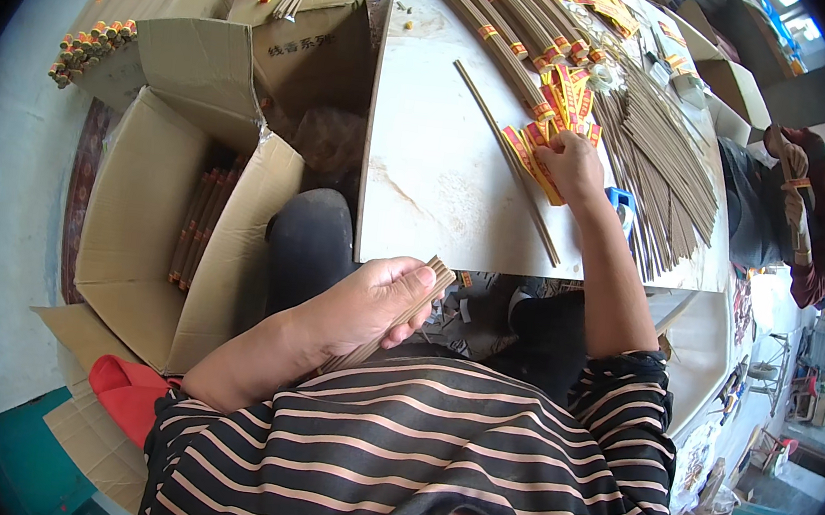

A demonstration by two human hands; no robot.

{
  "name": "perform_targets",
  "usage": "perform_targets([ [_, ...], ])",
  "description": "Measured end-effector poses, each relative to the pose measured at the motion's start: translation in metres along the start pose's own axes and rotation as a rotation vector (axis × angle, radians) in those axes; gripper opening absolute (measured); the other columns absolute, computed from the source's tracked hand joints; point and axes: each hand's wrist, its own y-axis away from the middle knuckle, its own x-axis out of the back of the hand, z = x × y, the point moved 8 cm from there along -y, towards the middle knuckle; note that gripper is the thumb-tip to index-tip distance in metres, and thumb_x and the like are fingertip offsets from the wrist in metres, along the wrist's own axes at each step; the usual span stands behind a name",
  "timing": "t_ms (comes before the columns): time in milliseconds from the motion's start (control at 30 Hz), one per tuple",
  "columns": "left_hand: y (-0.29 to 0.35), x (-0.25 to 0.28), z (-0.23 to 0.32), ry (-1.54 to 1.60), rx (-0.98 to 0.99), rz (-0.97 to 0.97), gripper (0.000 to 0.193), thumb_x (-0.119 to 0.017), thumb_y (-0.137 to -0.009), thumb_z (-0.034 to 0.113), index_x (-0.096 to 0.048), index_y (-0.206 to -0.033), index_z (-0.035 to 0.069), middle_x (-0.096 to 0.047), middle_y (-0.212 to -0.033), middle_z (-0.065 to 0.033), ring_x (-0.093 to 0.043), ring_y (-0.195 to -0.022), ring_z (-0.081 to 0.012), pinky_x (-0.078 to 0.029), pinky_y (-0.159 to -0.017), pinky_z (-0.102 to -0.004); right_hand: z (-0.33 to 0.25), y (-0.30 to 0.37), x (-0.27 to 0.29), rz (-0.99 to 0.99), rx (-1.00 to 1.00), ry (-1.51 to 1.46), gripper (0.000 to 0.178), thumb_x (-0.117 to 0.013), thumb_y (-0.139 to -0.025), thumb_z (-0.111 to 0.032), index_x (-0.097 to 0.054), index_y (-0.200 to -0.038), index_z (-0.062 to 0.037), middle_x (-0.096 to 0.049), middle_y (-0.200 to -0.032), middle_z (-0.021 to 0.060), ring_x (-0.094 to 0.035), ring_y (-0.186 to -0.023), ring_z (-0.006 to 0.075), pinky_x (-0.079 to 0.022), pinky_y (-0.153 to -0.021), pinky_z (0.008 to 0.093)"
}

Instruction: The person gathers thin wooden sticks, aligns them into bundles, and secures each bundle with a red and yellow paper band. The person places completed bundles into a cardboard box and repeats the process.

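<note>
My left hand (377, 304) is wrapped around a bundle of thin brown incense sticks (441, 269), held in front of my body; their lower ends run down along my wrist. Over the table, my right hand (573, 164) has its fingers closed at a loose pile of red and yellow paper labels (572, 93). How many labels are between the fingers is hidden. Just left of that hand, a few single sticks (505, 162) lie slanting across the white table (420, 188). A blue tape dispenser (621, 204) stands beside my right wrist.
Finished bundles with label bands (487, 24) lie at the table's far side. Loose sticks (669, 164) spread at the right. An open cardboard box (135, 218) on the left holds bundles, with more bundles (122, 11) stacked behind. Another person (800, 208) is at the right.
</note>
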Motion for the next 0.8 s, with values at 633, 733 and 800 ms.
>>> perform_targets([
  [633, 0.0, 0.0, -0.002, -0.025, -0.036, -0.039, 0.042, -0.041, -0.094, 0.04, -0.047, -0.101, -0.001, -0.047, -0.068, -0.0014, -0.042, -0.052, -0.0042, -0.037, -0.046, -0.0153, -0.004, 0.005, 0.02, 0.029, 0.178, -0.253, 0.012, -0.065, -0.079, -0.012, -0.064, -0.086, -0.0017, -0.061, -0.076, 0.0005, -0.052, -0.069, 0.0069, -0.044, -0.064, 0.0238],
  [733, 0.001, -0.004, 0.0, -0.03, -0.038, -0.047, 0.041, -0.04, -0.094, 0.039, -0.048, -0.101, -0.001, -0.047, -0.068, -0.0011, -0.041, -0.052, -0.0041, -0.036, -0.046, -0.0153, 0.009, 0.006, 0.015, -0.147, -0.054, -0.557, 0.015, -0.062, -0.082, -0.012, -0.062, -0.089, 0.0015, -0.059, -0.08, 0.0016, -0.053, -0.073, 0.007, -0.044, -0.066, 0.023],
  [800, 0.002, -0.006, 0.001, -0.042, -0.052, -0.054, 0.041, -0.04, -0.094, 0.039, -0.048, -0.1, 0.0, -0.046, -0.068, -0.001, -0.041, -0.052, -0.0042, -0.036, -0.046, -0.0155, 0.0, 0.014, 0.027, -0.152, -0.049, -0.727, 0.015, -0.06, -0.085, -0.011, -0.06, -0.092, 0.0029, -0.058, -0.081, 0.0012, -0.052, -0.075, 0.0066, -0.043, -0.068, 0.0218],
])
